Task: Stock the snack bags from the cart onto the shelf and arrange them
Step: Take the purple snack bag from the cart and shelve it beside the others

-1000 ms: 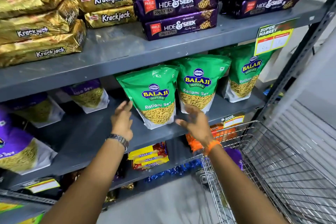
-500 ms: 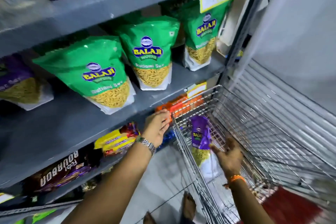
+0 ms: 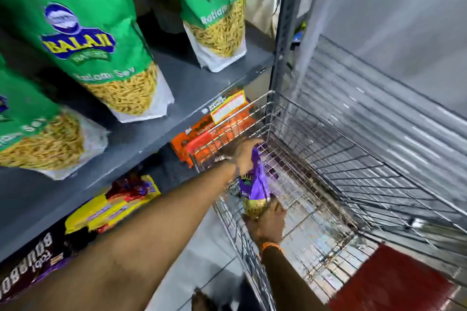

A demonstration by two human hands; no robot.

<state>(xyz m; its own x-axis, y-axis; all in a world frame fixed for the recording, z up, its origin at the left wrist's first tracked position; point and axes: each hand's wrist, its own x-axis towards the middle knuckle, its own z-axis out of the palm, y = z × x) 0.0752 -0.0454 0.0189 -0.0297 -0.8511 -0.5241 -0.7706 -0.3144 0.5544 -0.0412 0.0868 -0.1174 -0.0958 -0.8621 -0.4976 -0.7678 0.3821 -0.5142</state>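
Note:
A purple Balaji snack bag (image 3: 254,184) stands upright inside the wire cart (image 3: 341,159), near its left wall. My left hand (image 3: 246,153) grips the bag's top edge. My right hand (image 3: 266,222) holds its bottom end. Green Balaji Ratlami Sev bags (image 3: 88,40) stand in a row on the grey shelf (image 3: 197,83) above and to the left of the cart.
Orange packs (image 3: 202,139), yellow packs (image 3: 111,207) and Bourbon biscuit packs (image 3: 27,262) lie on the lower shelf. The rack's upright post (image 3: 288,20) rises beside the cart. A red panel (image 3: 394,283) is at the cart's near end. A metal shutter (image 3: 394,98) is on the right.
The view swung down and right from the shelf to the cart. My left hand left the cart rim and took the bag's top. My right hand closed on its bottom.

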